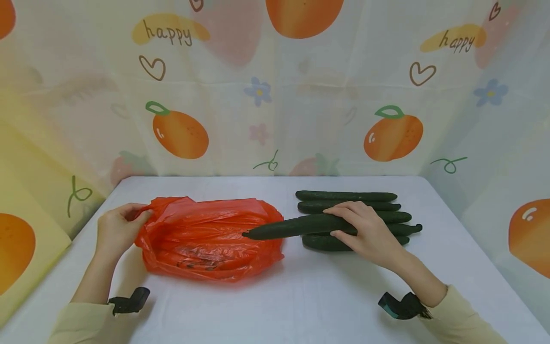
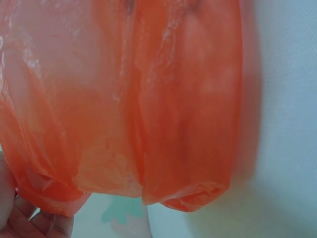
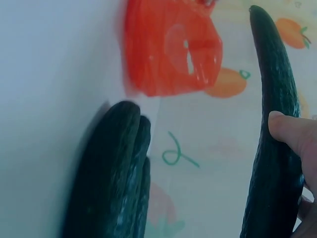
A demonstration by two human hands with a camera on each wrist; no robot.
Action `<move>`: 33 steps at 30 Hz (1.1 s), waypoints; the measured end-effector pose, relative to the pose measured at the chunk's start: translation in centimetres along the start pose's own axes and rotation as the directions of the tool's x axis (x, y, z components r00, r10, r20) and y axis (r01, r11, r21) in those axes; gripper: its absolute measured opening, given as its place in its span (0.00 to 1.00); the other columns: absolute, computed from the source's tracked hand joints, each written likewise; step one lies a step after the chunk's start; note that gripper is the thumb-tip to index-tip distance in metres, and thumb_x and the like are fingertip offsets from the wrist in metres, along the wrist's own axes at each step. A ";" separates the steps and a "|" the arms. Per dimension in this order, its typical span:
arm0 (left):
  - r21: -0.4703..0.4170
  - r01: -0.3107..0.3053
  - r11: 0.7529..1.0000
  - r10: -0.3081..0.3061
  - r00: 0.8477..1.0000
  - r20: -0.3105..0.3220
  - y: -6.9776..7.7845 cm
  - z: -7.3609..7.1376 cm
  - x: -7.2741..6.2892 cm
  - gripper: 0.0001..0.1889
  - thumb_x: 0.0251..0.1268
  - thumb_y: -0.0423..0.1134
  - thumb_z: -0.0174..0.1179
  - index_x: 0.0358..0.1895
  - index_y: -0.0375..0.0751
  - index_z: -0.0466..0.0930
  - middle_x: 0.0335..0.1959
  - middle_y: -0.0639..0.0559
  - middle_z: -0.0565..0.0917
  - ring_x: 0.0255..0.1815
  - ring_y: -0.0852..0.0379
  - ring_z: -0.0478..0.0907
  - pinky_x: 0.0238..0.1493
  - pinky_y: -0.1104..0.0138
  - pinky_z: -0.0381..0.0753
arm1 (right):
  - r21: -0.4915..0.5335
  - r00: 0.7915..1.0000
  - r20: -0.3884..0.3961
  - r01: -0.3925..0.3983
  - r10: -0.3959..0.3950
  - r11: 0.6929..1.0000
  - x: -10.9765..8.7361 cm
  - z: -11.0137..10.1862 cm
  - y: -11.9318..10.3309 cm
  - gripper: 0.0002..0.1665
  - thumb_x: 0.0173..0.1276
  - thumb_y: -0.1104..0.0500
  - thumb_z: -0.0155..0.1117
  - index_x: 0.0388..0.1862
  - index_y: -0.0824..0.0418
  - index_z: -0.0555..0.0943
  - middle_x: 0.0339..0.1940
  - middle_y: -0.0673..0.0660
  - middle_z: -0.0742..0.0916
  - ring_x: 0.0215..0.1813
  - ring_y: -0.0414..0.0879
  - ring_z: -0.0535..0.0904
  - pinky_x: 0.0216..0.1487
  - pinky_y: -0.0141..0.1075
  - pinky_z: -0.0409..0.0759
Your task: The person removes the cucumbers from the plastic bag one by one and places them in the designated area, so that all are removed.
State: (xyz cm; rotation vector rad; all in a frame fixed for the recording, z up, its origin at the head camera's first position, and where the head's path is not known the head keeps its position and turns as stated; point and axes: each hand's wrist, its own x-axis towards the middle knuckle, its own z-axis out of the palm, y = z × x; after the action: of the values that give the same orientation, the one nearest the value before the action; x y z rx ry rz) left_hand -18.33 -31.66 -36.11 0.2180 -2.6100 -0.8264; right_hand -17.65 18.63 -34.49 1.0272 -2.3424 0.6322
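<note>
A thin red plastic bag (image 1: 215, 224) lies crumpled on the left half of the table. At its upper left edge my left hand (image 1: 118, 229) pinches the plastic between thumb and fingers; in the left wrist view, fingers (image 2: 42, 223) show at the bag's rim. My right hand (image 1: 369, 234) grips a long dark green cucumber (image 1: 292, 227), thumb on one side and fingers on the other. The cucumber points left, its tip overlapping the bag in the head view. Under and behind it, several more cucumbers (image 1: 345, 196) lie side by side, partly hidden by the hand.
The white table (image 1: 301, 301) ends at a patterned cloth backdrop (image 1: 318, 124) with printed fruit. Cloth also rises along the left and right sides. Each wrist wears a black strap-on device, the left one (image 1: 131, 301) near the sleeve.
</note>
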 end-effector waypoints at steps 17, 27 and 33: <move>-0.005 0.004 1.000 -0.003 1.000 0.013 -0.2 -0.1 0.1 0.16 0.63 0.43 0.55 0.45 0.34 0.81 0.36 0.35 0.83 0.37 0.48 0.75 0.27 0.81 0.68 | -0.001 0.995 0.039 -0.094 0.094 0.996 -7.0 -2.0 3.5 0.32 0.44 0.66 0.74 0.51 0.52 0.78 0.48 0.44 0.80 0.51 0.37 0.72 0.52 0.17 0.65; -0.023 0.032 0.999 -0.031 0.999 0.039 0.0 -0.3 0.0 0.17 0.64 0.44 0.54 0.47 0.34 0.80 0.39 0.34 0.82 0.39 0.45 0.75 0.25 0.84 0.68 | -0.057 0.986 0.098 -0.131 0.136 0.990 -9.0 -1.8 5.1 0.31 0.41 0.66 0.75 0.49 0.54 0.79 0.45 0.45 0.80 0.47 0.39 0.73 0.48 0.18 0.66; -0.026 0.025 0.999 -0.024 0.999 0.030 0.0 -0.4 0.0 0.17 0.64 0.44 0.54 0.46 0.34 0.81 0.38 0.34 0.83 0.38 0.47 0.75 0.25 0.83 0.69 | -0.108 0.982 0.128 -0.124 0.137 0.986 -9.7 -1.7 5.8 0.31 0.41 0.64 0.76 0.49 0.55 0.79 0.44 0.45 0.79 0.44 0.41 0.74 0.40 0.30 0.73</move>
State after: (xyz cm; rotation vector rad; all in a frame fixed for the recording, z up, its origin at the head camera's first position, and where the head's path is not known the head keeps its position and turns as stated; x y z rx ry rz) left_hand -18.15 -31.85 -35.78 0.2327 -2.6274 -0.8792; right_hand -15.90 28.30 -40.33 0.9027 -2.5486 0.5014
